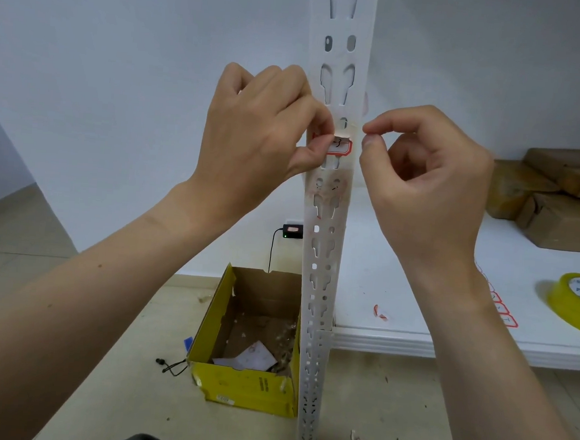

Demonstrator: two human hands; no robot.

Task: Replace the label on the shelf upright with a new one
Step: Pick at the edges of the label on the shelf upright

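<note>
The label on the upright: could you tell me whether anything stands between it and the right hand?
Nothing visible does. The right hand hangs beside the upright; only bare surface separates it from the label, which the left hand pinches.

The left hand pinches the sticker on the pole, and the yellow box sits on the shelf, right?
No. In the head view the yellow box sits on the floor beside the pole. The left hand does pinch the sticker.

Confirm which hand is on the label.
The left hand: its thumb and forefinger pinch the red-edged label on the upright. The right hand is beside the upright, off the label.
</note>
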